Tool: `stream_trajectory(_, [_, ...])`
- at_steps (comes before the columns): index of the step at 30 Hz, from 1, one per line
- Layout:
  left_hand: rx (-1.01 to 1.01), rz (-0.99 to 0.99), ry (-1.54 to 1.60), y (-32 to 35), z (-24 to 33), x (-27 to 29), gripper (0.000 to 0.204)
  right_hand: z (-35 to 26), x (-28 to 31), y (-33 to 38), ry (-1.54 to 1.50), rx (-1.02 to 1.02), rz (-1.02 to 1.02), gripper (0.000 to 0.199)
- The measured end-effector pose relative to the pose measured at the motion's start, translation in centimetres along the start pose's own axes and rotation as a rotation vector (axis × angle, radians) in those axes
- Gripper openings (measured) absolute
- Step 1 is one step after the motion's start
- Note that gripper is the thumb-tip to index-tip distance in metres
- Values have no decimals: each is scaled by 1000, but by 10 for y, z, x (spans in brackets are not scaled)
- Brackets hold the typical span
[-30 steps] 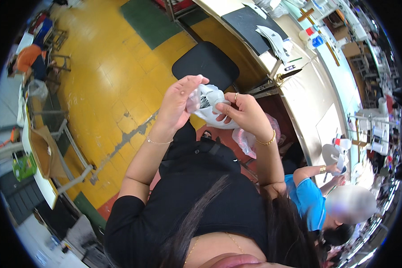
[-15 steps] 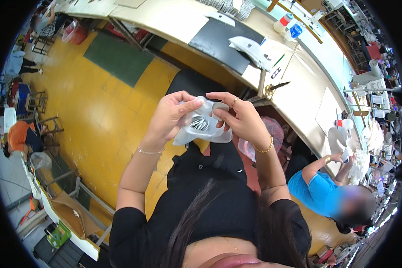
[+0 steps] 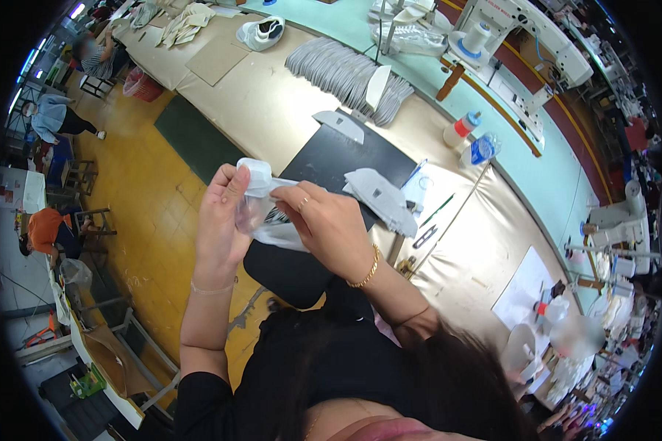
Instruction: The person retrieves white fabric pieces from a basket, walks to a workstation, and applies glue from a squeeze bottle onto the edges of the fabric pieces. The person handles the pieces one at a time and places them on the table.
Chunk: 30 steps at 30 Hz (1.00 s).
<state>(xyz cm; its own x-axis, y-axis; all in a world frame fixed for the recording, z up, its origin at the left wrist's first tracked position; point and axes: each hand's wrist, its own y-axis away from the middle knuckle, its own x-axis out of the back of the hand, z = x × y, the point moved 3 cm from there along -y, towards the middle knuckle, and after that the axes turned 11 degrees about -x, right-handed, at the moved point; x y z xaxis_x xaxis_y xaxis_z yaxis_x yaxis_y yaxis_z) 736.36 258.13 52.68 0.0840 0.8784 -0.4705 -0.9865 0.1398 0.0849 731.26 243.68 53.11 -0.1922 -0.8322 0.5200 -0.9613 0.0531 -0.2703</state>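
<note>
My left hand (image 3: 224, 202) is closed round a translucent white plastic piece (image 3: 255, 176), its thumb pressed on the near side. The piece's exact kind does not show. From it a thin pale strip runs to my right hand (image 3: 327, 224), whose fingers are bent together on its end. Just below both hands hangs a thin whitish plastic bag (image 3: 281, 237), with dark-and-white striped bits showing inside. Beyond my right hand, grey shaped fabric pieces (image 3: 382, 198) lie stacked on a black mat (image 3: 309, 165).
A long row of grey pieces (image 3: 338, 73) stands on the table, with a shoe (image 3: 261, 33) farther left. Two bottles, one red-banded (image 3: 461, 128) and one blue-labelled (image 3: 482, 149), stand near a sewing machine (image 3: 522, 37). Small snips (image 3: 424, 236) lie at the right.
Both hands have moved left with the plastic piece, and my right forearm now reaches across. The view has shifted, showing more of the table. A pale round piece by my right fingers no longer shows.
</note>
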Motion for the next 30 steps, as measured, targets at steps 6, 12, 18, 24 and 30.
stream_trajectory(6, [61,-31,121,-58,-30,-55,13,56,40,-51,335,-73,-169,19])
stream_trajectory(12, [76,-135,125,-80,-49,-107,11,91,110,-69,-96,-182,-107,22])
stream_trajectory(18, [153,-271,73,-85,-67,-137,12,99,165,-62,-264,-282,38,22])
stream_trajectory(24, [172,-424,-11,-91,-77,-146,13,92,150,-63,-238,-268,101,29])
stream_trajectory(30, [433,-628,123,-136,-98,-136,19,115,134,-66,-297,-404,351,20])
